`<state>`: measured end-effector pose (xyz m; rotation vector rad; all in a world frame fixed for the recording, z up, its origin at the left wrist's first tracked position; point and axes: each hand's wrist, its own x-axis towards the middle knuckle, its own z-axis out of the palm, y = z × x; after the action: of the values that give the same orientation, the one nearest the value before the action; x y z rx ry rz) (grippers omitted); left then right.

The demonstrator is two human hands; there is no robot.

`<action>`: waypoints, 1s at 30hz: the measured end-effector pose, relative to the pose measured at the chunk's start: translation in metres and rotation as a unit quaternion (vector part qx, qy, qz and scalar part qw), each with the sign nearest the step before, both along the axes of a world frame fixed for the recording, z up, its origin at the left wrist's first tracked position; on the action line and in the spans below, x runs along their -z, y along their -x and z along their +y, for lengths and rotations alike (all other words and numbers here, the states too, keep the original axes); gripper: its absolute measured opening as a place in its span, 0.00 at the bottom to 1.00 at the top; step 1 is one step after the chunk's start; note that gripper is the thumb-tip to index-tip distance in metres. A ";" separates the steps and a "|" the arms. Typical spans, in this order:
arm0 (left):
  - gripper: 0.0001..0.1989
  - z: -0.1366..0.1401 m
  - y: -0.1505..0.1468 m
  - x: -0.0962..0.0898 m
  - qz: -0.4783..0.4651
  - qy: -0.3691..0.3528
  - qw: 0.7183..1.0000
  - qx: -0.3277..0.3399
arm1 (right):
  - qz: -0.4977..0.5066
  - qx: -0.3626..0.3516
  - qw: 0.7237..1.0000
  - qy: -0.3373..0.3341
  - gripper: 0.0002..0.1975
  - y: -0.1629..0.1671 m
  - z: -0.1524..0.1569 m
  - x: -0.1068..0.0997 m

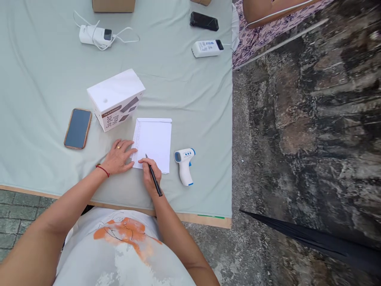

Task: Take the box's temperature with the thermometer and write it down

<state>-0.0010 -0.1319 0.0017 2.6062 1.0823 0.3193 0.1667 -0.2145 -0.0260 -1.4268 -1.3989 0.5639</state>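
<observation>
A white notepad [154,139] lies on the cloth-covered table, with rows of small writing down its left side. My right hand [151,172] rests on the pad's lower part, its fingers closed round a black pen [155,179] that slants down toward my wrist. At the pad's left edge, my left hand [119,157] lies flat with fingers spread, fingertips touching the paper. A ring and a red cord bracelet are on that hand and wrist. Right of the pad is a white and blue infrared thermometer [185,166]. Behind my left hand stands a white box [116,95] with printed sides.
A smartphone [77,128] lies left of the box. Farther back are a white device with a wrapped cable [95,36], a black device [204,21], a white labelled device [207,48] and a cardboard box [113,5]. The table's right edge borders a rough stone wall [309,103].
</observation>
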 end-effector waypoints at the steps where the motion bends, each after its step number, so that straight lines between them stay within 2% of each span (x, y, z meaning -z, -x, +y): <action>1: 0.21 0.000 0.000 0.000 0.000 0.001 1.000 0.001 | 0.016 -0.001 1.000 0.012 0.10 0.000 -0.001 0.002; 10: 0.23 0.000 0.000 0.000 -0.008 -0.012 1.000 0.003 | 0.041 0.018 0.998 0.041 0.09 0.001 -0.002 0.008; 14: 0.24 0.000 0.000 -0.001 -0.005 -0.015 1.000 0.003 | 0.038 0.048 0.998 -0.007 0.09 0.001 0.000 0.013; 17: 0.26 0.000 0.001 0.000 0.000 -0.017 1.000 0.005 | -0.010 0.067 0.997 -0.034 0.14 -0.003 0.000 0.016; 21: 0.26 0.000 0.001 0.003 -0.001 -0.016 1.000 0.011 | -0.130 0.050 0.989 -0.043 0.22 -0.022 -0.002 0.016; 25: 0.26 0.001 0.002 0.004 -0.004 -0.020 1.000 0.011 | -0.237 -0.015 0.971 0.000 0.28 -0.057 -0.004 0.017; 27: 0.26 0.001 0.002 0.003 -0.001 -0.014 1.000 0.011 | -0.256 -0.029 0.966 0.017 0.27 -0.073 -0.005 0.019; 30: 0.26 0.001 0.002 0.002 0.005 -0.006 1.000 0.011 | -0.238 -0.018 0.971 0.000 0.24 -0.086 -0.004 0.021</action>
<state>-0.0029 -0.1312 -0.0008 2.6312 1.0570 0.3107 0.2530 -0.2184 -0.0466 -1.6063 -1.8004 0.2464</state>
